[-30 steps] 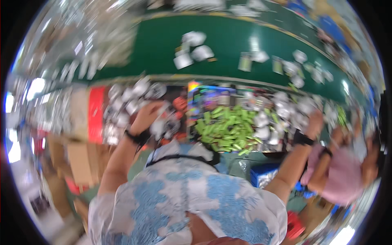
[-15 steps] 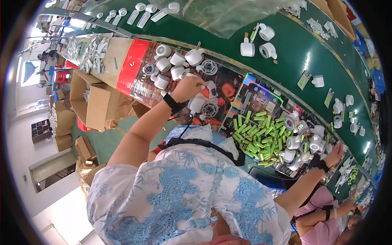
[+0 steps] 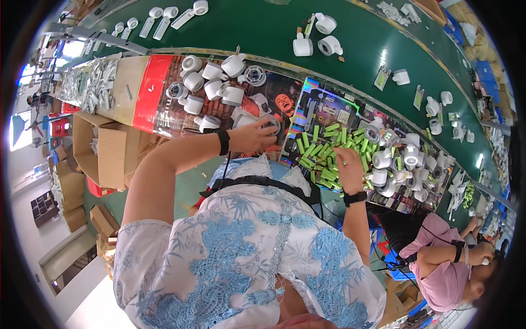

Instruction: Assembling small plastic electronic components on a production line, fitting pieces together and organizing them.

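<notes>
My left hand (image 3: 253,136) is closed over a white fan head (image 3: 270,124) near the front edge of the bench, its fingers curled around the round housing. The hand covers much of that part. Over the near side of a heap of green cylindrical batteries (image 3: 320,149) is my right hand (image 3: 349,169), thumb and fingers bent together. Whatever its fingertips hold, if anything, is hidden. Several more white fan heads (image 3: 232,66) stand in a group beyond my left hand. To the right of the batteries lies another pile of white fan heads (image 3: 382,159).
A green conveyor belt (image 3: 350,66) runs behind the bench, carrying scattered white fan parts (image 3: 302,46). Small grey-white parts (image 3: 98,82) are heaped at the left, above an open cardboard box (image 3: 112,151). A co-worker in a pink top (image 3: 438,236) sits at the right.
My left hand has moved from the far fan-head group to one nearer my body. My right hand has swung left from the right-hand fan pile to the batteries. The whole view has shifted.
</notes>
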A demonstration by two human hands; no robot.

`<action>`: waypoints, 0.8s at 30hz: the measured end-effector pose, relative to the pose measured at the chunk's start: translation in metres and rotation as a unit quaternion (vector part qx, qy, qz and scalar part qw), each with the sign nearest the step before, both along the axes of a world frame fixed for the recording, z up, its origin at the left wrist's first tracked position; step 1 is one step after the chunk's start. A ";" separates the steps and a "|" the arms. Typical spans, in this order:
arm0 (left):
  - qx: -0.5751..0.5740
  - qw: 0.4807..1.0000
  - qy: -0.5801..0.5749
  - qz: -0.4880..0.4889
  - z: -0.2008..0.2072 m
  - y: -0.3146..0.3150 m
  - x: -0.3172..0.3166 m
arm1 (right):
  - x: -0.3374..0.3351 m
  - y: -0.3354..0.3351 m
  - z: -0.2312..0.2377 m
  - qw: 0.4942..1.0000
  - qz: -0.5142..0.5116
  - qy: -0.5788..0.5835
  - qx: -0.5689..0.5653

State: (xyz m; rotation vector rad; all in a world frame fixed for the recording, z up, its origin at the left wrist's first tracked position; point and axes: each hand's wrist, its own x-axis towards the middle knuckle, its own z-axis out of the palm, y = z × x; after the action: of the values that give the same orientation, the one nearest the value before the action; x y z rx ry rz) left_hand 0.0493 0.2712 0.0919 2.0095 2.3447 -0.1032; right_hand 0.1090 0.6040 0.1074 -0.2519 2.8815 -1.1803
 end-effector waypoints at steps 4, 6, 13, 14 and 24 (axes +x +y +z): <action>0.063 0.988 -0.079 0.118 -0.003 0.017 -0.026 | -0.014 -0.008 -0.017 0.969 0.163 0.062 0.177; 0.185 0.943 -0.045 0.272 0.001 0.023 -0.039 | -0.023 -0.004 -0.026 0.953 0.230 0.071 0.182; 0.411 0.607 -0.363 0.575 0.011 -0.006 -0.063 | -0.040 -0.026 -0.014 0.963 -0.072 -0.003 -0.259; 0.423 0.643 -0.323 0.550 0.004 -0.015 -0.061 | -0.044 -0.028 -0.009 0.930 -0.124 -0.052 -0.341; 0.185 0.944 -0.242 0.129 0.008 0.006 -0.032 | -0.069 -0.051 0.001 0.904 -0.075 -0.146 -0.394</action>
State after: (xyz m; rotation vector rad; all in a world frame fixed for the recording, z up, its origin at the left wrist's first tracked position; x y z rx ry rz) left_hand 0.0176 0.2775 0.1003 1.5687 2.3752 0.8019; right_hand 0.0396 0.5531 0.1088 0.1427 2.0606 -2.1416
